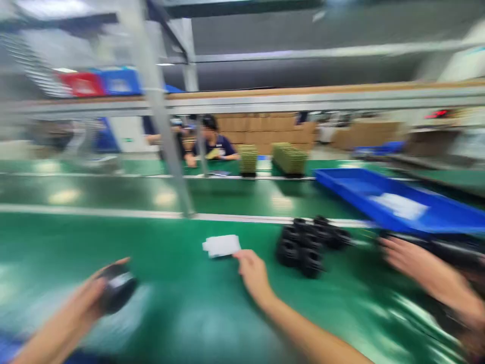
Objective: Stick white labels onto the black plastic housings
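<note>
The left hand [78, 298] is curled around a black ring [117, 288] near the lower left of the green belt [170, 263], its fingers clamped on the ring's side (blur hides the exact hold). The right hand [253, 275] sits near the middle of the belt, its fingertips [240, 256] at the corner of a white slip [222, 246]; whether they touch it, and whether the fingers are apart or together, I cannot tell. Just right of that hand, a pile of black rings [303, 247] lies against the belt's metal rail [94, 211]. A blue tray [341, 178] holding something white [397, 206] sits tilted past the rail, toward the right edge. Another hand [413, 263], seemingly a co-worker's, comes in from the right, below the tray, beside a dark object [450, 253]. Across the belt, two stacks of green parts [290, 159] stand on black bases near the far edge, left of the tray. Beyond them, a person in a navy shirt [214, 144] sits before cardboard boxes [261, 124].
</note>
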Tool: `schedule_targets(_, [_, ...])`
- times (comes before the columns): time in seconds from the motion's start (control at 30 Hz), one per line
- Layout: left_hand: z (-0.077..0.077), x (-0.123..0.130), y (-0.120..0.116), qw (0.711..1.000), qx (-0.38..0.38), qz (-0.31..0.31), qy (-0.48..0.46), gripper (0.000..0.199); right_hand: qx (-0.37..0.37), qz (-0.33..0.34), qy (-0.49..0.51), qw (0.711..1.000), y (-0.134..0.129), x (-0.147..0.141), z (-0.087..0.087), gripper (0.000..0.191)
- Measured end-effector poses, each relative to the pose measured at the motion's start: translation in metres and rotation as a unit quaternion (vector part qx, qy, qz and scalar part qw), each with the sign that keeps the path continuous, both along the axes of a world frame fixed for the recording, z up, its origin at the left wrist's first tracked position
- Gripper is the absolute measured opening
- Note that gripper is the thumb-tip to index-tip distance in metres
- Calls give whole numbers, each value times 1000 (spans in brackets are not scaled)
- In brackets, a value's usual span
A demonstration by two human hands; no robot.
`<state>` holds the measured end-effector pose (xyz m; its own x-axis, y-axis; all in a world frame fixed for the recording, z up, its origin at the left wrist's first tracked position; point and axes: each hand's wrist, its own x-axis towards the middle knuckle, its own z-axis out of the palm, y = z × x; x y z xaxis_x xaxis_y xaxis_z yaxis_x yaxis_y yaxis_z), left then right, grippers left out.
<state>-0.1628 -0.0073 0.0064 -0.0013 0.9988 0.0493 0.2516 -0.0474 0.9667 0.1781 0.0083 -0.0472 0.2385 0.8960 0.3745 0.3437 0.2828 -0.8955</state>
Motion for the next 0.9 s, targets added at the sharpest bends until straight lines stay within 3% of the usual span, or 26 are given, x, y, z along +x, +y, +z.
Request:
schedule_targets(0.07, [9, -5, -33, 995, -47, 36, -77, 72, 23, 36, 25, 999, 6, 9, -5, 34])
schedule_targets(0.13, [7, 8, -46, 986, -66, 27, -153, 78, 50, 76, 33, 995, 10, 11, -13, 27])
schedule_targets(0.27, [-13, 55, -46, 975, -57, -19, -212, 65, 93, 191, -49, 976, -20, -1, -21, 18])
schedule_targets(0.43, [-26, 103, -39, 956, -38, -116, -265, 57, 17, 306, -45, 951, -43, -20, -15, 32])
schedule_targets(0.63, [-31, 132, -26, 939, -49, -164, -298, 51, -51, 303, 60, 950, -39, -18, -3, 39])
schedule_targets(0.77, [-29, 142, -24, 957, -13, -157, -245, 49, -83, 276, 105, 952, -36, -16, -8, 37])
schedule_targets(0.9, [-31, 149, -22, 971, 42, -149, -180, 42, -74, 291, 101, 949, -34, -16, -10, 37])
